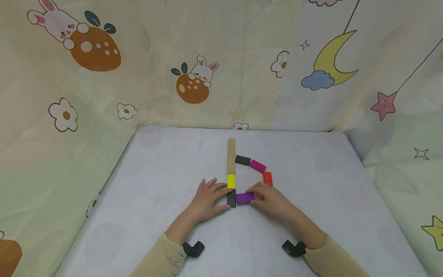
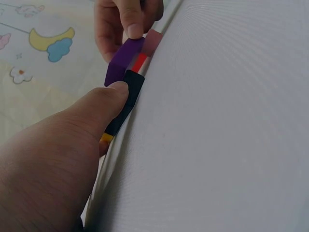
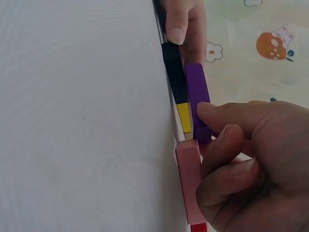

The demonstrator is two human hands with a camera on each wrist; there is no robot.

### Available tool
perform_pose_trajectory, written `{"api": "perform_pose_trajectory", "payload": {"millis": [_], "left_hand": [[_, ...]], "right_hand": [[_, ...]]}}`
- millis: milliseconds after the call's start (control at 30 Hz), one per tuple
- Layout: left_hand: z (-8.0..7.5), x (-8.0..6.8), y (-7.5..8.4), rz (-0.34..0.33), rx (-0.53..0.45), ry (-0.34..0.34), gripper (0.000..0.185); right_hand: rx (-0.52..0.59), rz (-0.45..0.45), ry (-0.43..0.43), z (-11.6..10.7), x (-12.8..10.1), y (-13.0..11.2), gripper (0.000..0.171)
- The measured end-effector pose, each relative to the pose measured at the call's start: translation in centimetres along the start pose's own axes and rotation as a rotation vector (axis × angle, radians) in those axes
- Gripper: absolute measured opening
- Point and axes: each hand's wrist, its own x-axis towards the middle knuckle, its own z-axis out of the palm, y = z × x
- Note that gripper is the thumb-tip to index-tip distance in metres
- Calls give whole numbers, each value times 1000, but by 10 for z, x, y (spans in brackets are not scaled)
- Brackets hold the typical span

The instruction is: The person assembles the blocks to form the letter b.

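Note:
My right hand (image 1: 273, 200) pinches a purple block (image 1: 244, 198) between thumb and fingers at its right end. The purple block's left end lies right beside a black block (image 1: 231, 199). With its fingers spread, my left hand (image 1: 207, 200) rests at that black block, thumb at the near end and index fingertip near the seam with a yellow block (image 1: 231, 181). A pink block (image 3: 189, 179) lies under my right hand in the right wrist view; the head view hides it. Beyond that hand stands a red block (image 1: 268, 179).
Two plain wooden blocks (image 1: 231, 156) continue the straight row behind the yellow one. Another black block (image 1: 243, 160) and a magenta block (image 1: 257, 166) curve from that row toward the red one. Everything lies on a white-covered table (image 1: 311, 161), with patterned cloth (image 1: 149, 77) around it.

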Motion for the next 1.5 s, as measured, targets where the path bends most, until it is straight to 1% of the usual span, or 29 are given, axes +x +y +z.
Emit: {"api": "perform_pose_trajectory", "payload": {"millis": [267, 467, 667, 967, 1233, 1300, 1367, 1500], "left_hand": [[-1, 0, 1, -7, 3, -7, 57], [-2, 0, 2, -10, 1, 0, 57], [-2, 0, 3, -17, 1, -11, 57], [-3, 0, 4, -11, 10, 4, 57], [-2, -1, 3, -4, 8, 13, 58], [-2, -1, 3, -2, 9, 15, 58], [-2, -1, 3, -2, 10, 15, 58], [-1, -1, 3, -12, 11, 3, 58]], "right_hand": [[-26, 23, -11, 2, 1, 0, 35], [-57, 37, -13, 3, 1, -2, 36], [-69, 51, -10, 3, 0, -6, 36], [-102, 61, 7, 5, 1, -8, 36], [-104, 65, 8, 7, 1, -8, 37], [-85, 71, 4, 5, 1, -8, 35], [-25, 94, -9, 2, 0, -7, 33], [160, 147, -23, -11, -1, -2, 26]]}}
